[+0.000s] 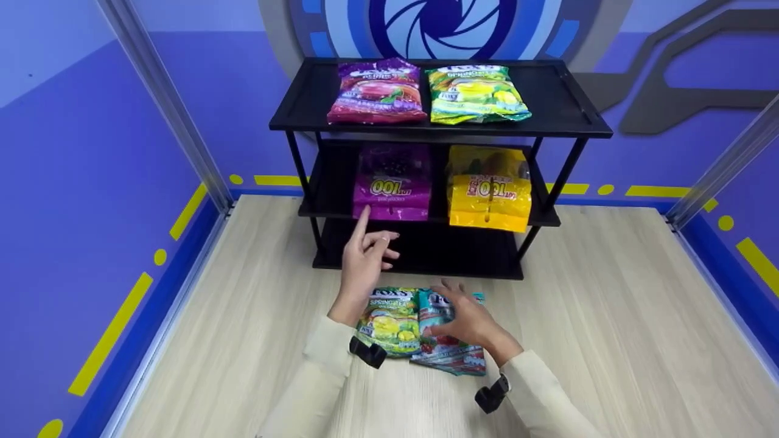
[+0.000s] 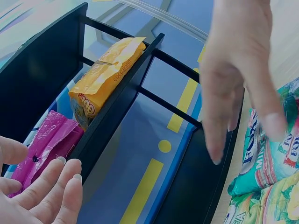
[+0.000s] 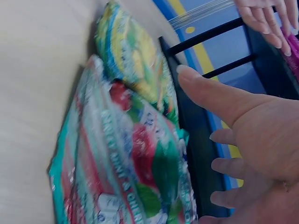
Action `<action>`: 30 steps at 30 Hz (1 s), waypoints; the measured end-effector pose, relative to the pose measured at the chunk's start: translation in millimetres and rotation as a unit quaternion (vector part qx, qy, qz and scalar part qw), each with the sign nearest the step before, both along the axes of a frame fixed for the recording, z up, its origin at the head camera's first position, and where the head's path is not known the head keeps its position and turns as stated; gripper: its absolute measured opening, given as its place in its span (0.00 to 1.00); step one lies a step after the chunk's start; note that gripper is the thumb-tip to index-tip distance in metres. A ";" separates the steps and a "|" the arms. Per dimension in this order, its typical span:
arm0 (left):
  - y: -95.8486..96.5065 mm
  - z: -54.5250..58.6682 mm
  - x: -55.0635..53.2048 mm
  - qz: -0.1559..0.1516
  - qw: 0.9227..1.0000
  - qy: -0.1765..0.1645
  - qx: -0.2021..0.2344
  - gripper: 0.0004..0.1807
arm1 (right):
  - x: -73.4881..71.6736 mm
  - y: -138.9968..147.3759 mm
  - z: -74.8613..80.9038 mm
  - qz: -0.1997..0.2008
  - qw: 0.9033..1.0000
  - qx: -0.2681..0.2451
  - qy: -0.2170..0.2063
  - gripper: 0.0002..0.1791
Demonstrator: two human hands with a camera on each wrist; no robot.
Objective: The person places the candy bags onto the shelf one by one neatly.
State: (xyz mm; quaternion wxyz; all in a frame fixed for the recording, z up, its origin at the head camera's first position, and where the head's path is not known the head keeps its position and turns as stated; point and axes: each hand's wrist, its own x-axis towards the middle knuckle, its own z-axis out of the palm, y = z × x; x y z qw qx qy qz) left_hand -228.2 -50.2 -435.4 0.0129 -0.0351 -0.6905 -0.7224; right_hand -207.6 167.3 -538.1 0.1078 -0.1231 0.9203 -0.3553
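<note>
My left hand (image 1: 365,261) is raised before the middle tier, index finger extended toward the purple bag (image 1: 392,185) and overlapping its lower edge in the head view. In the left wrist view its relaxed fingers (image 2: 65,191) show beside that bag, with nothing held. Spread over the teal mint and cherry candy bag (image 1: 453,350), my right hand (image 1: 468,319) has its thumb and fingers apart. The right wrist view shows that bag (image 3: 145,154) beside the empty palm. A green-yellow Fox's Spring Tea bag (image 1: 389,328) lies on the table against the teal bag's left side.
A black three-tier rack (image 1: 548,125) stands behind the hands. On its top tier lie a berry-coloured candy bag (image 1: 378,94) and another green-yellow Fox's bag (image 1: 478,94). A yellow bag (image 1: 490,191) sits right of the purple one. Blue panels (image 1: 122,152) enclose the wooden table (image 1: 608,316).
</note>
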 end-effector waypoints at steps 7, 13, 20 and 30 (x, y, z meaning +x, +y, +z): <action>-0.6 -0.9 0.5 0.000 1.000 0.000 -0.001 0.35 | 4.0 -1.2 -8.1 0.013 0.998 0.069 0.000 0.57; -1.4 -1.0 0.9 -0.005 1.000 0.003 0.001 0.35 | 7.5 1.1 -18.3 0.000 0.994 0.108 -0.003 0.58; -2.0 -3.2 2.6 -0.004 1.000 0.014 0.008 0.35 | 9.0 2.8 -24.8 -0.002 0.992 0.126 0.008 0.56; -2.9 -6.4 7.0 0.003 0.995 0.097 0.027 0.32 | 8.1 4.9 -25.9 0.009 0.990 0.138 0.031 0.53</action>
